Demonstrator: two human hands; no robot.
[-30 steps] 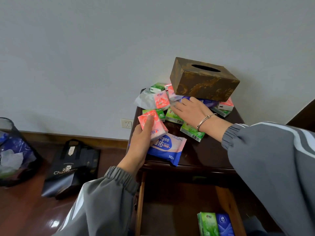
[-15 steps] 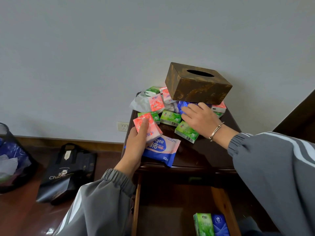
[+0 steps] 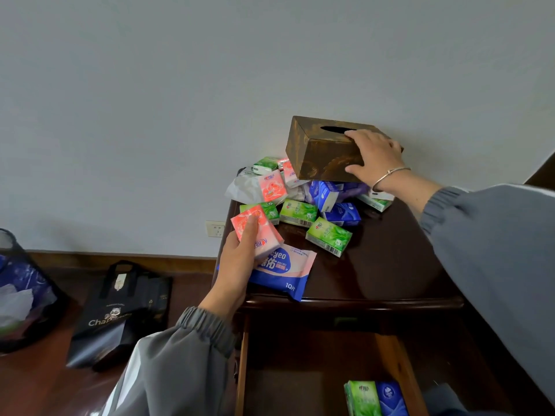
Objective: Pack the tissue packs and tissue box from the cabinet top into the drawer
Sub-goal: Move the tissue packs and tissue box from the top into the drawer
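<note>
Since half a second ago the right hand [image 3: 375, 157] has left the blue packs [image 3: 342, 214] and now grips the tissue box [image 3: 318, 151] at its right end, fingers on top, thumb on the front face. The box rests on the heap at the back of the cabinet top [image 3: 375, 265], long axis left to right, slot up. The left hand [image 3: 237, 265] pinches one pink pack [image 3: 267, 237]. Counted on top: five green packs [image 3: 329, 235], three pink, two blue, one wipes pouch [image 3: 279, 271]. In the drawer [image 3: 396, 364]: one green, one blue.

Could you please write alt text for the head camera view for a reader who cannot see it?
A person's right hand grips a brown tissue box atop a pile of tissue packs on a dark cabinet top; the left hand holds a pink pack. The open drawer below holds two packs.
</note>
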